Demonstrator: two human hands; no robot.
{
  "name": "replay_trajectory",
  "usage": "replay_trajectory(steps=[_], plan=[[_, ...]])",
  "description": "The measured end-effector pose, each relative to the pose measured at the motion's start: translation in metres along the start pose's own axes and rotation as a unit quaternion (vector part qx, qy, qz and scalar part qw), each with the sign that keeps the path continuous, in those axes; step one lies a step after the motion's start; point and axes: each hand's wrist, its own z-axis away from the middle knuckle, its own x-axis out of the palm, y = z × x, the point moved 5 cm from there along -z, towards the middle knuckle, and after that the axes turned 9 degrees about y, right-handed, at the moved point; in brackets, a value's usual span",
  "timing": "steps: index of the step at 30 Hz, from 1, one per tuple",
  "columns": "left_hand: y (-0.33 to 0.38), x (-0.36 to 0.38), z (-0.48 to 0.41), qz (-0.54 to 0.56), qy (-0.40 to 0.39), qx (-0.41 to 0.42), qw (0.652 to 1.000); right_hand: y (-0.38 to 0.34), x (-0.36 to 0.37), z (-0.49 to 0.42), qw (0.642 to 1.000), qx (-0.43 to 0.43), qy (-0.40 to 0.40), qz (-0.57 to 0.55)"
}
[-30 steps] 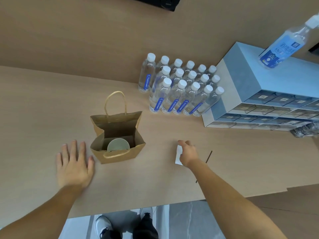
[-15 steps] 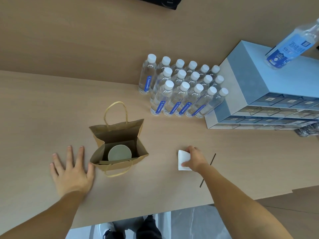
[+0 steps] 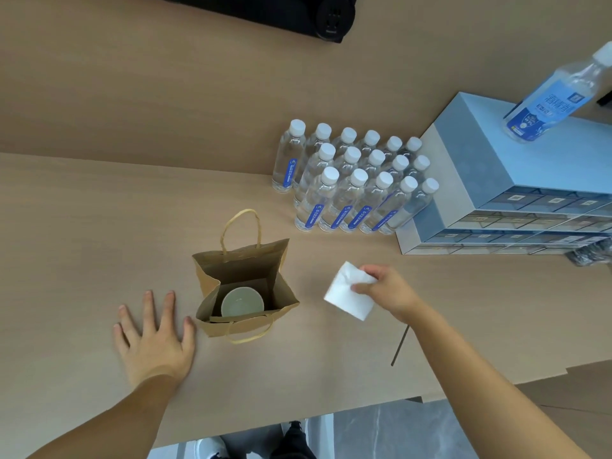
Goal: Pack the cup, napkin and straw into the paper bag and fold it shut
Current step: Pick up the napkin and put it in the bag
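Note:
A brown paper bag (image 3: 265,265) with twisted handles stands open on the wooden table (image 3: 82,233). A pale green cup (image 3: 242,303) sits upright inside it. My right hand (image 3: 387,289) pinches a white folded napkin (image 3: 347,294) and holds it lifted off the table, to the right of the bag. A thin dark straw (image 3: 399,346) lies on the table under my right forearm, partly hidden. My left hand (image 3: 154,339) rests flat on the table, fingers spread, its thumb touching the bag's left lower corner.
Several water bottles (image 3: 351,183) stand in rows behind the bag. A blue-grey drawer unit (image 3: 496,180) sits at the right with one larger bottle (image 3: 553,101) on top. The table's front edge (image 3: 298,422) runs close to my body. A black object (image 3: 331,14) lies at the far back.
My right hand has picked the napkin up off the table and raised it toward the bag. The left hand stays flat beside the bag.

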Motion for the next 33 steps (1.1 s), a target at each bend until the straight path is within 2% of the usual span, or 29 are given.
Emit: replay_trajectory(steps=[3, 6, 9, 12, 16, 20, 30, 33], plan=[[-0.002, 0.002, 0.0, -0.003, 0.012, 0.0, 1.0, -0.073, -0.012, 0.038, 0.993, -0.084, -0.019, -0.079], [-0.004, 0.005, -0.002, -0.01, 0.021, -0.001, 1.0, -0.147, -0.008, 0.084, 0.969, -0.21, -0.071, -0.108], [-0.006, 0.007, -0.002, -0.009, 0.024, 0.0, 1.0, -0.199, 0.012, 0.118, 0.922, -0.386, -0.005, 0.01], [-0.008, 0.011, -0.003, -0.005, 0.027, -0.001, 1.0, -0.216, 0.049, 0.128, 0.872, -0.465, 0.011, 0.156], [-0.009, 0.014, -0.004, 0.005, 0.03, -0.004, 1.0, -0.209, 0.098, 0.114, 0.833, -0.434, -0.038, 0.34], [-0.011, 0.019, -0.005, 0.001, 0.034, -0.003, 0.999, -0.209, 0.123, 0.107, 0.815, -0.42, -0.05, 0.396], [-0.013, 0.023, -0.005, 0.001, 0.051, -0.002, 0.999, -0.193, 0.163, 0.077, 0.768, -0.316, -0.089, 0.55], [-0.012, 0.022, -0.005, 0.006, 0.054, -0.002, 0.999, -0.186, 0.177, 0.065, 0.767, -0.273, -0.116, 0.569]])
